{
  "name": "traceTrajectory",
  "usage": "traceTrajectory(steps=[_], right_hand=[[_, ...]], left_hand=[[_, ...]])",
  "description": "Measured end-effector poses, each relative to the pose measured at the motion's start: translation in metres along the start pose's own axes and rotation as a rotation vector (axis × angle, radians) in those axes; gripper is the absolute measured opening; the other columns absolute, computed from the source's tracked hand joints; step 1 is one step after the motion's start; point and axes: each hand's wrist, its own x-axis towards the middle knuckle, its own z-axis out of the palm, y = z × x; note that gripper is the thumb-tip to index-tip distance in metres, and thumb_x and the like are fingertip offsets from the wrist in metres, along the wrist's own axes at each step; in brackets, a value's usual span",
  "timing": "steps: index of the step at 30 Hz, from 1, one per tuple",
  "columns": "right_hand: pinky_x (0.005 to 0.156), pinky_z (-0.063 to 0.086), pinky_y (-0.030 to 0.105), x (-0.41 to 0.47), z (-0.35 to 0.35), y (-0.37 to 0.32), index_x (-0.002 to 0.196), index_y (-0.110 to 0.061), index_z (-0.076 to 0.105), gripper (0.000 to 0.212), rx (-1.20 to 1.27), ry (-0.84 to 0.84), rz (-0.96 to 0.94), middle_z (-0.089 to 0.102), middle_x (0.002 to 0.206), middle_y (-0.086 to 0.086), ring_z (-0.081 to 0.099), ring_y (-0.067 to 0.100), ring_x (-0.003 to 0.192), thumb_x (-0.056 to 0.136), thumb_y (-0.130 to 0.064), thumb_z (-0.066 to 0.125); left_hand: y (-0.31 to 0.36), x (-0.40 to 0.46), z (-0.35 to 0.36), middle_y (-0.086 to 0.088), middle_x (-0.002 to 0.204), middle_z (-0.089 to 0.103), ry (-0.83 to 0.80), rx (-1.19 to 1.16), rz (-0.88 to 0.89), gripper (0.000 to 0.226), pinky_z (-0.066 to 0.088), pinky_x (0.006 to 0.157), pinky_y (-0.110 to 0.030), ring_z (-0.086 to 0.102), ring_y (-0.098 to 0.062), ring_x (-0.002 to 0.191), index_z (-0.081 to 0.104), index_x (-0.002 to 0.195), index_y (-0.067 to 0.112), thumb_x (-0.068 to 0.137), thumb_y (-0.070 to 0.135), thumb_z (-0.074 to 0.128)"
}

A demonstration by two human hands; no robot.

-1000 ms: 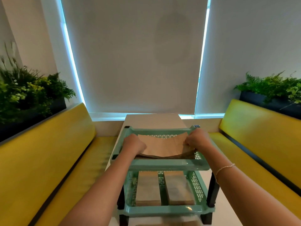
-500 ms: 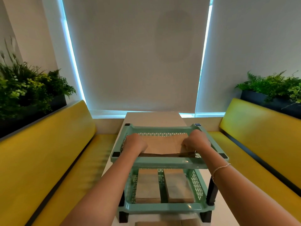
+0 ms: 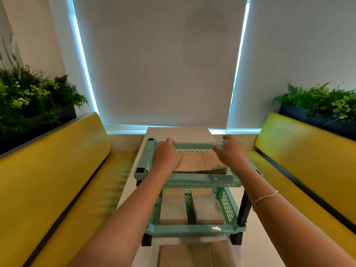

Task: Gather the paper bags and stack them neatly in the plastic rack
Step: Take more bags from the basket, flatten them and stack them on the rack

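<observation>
**Paper bags settle into the top tier of a green rack**

A flat stack of paper bags [image 3: 200,163] lies in the upper tray of the plastic rack [image 3: 188,181] on the white tabletop [image 3: 178,132]. Above it the left hand [image 3: 166,157] and right hand [image 3: 232,154] hover with loose fingers, holding nothing. The bags look light, thin and easily creased, best taken by both side edges together.

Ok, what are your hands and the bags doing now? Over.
Left hand and right hand open above top tray. Paper bag stack lies flat inside. Two stacks in lower tray. Nothing blocking.
</observation>
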Motion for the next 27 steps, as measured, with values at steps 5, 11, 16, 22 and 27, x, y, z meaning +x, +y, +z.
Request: traceTrajectory(steps=[5, 11, 16, 22, 27], right_hand=[[0.074, 0.049, 0.026, -0.065, -0.025, -0.003, 0.113, -0.017, 0.064, 0.028, 0.160, -0.075, -0.087, 0.069, 0.101, 0.003, 0.063, 0.015, 0.083, 0.087, -0.029, 0.063], [0.068, 0.047, 0.022, -0.136, 0.011, 0.062, 0.114, -0.013, 0.064, 0.030, 0.034, -0.247, 0.091, 0.066, 0.108, 0.005, 0.058, 0.012, 0.080, 0.086, -0.025, 0.065], [0.069, 0.046, 0.022, -0.183, 0.056, 0.126, 0.109, -0.011, 0.059, 0.027, -0.267, -0.424, 0.279, 0.062, 0.109, 0.007, 0.057, 0.017, 0.086, 0.090, -0.028, 0.055], [0.066, 0.043, 0.024, -0.201, 0.080, 0.133, 0.103, -0.010, 0.062, 0.025, -0.284, -0.423, 0.360, 0.055, 0.088, 0.002, 0.054, 0.016, 0.081, 0.090, -0.030, 0.053], [0.076, 0.050, 0.026, -0.206, 0.083, 0.118, 0.097, -0.015, 0.059, 0.015, -0.359, -0.367, 0.279, 0.054, 0.083, -0.002, 0.057, 0.015, 0.078, 0.093, -0.027, 0.050]], left_hand=[[0.015, -0.063, -0.012, 0.005, 0.099, 0.061, -0.094, -0.316, 0.058, 0.028, 0.048, 0.073, -0.017, 0.057, -0.008, 0.088, 0.060, 0.113, 0.016, 0.087, 0.027, 0.064], [-0.033, -0.142, 0.038, 0.002, 0.108, 0.063, -0.423, -0.279, -0.087, 0.028, 0.049, 0.076, -0.019, 0.059, -0.012, 0.094, 0.062, 0.111, 0.018, 0.086, 0.030, 0.066], [-0.086, -0.190, 0.087, -0.004, 0.119, 0.059, -0.649, 0.090, -0.227, 0.038, 0.047, 0.095, -0.033, 0.056, -0.021, 0.108, 0.058, 0.117, 0.014, 0.084, 0.031, 0.066], [-0.111, -0.209, 0.104, -0.006, 0.121, 0.060, -0.723, 0.336, -0.172, 0.037, 0.046, 0.084, -0.027, 0.057, -0.022, 0.108, 0.057, 0.120, 0.014, 0.087, 0.031, 0.061], [-0.112, -0.208, 0.109, -0.007, 0.121, 0.060, -0.684, 0.427, -0.123, 0.035, 0.046, 0.084, -0.027, 0.058, -0.023, 0.108, 0.060, 0.120, 0.013, 0.089, 0.029, 0.059]])
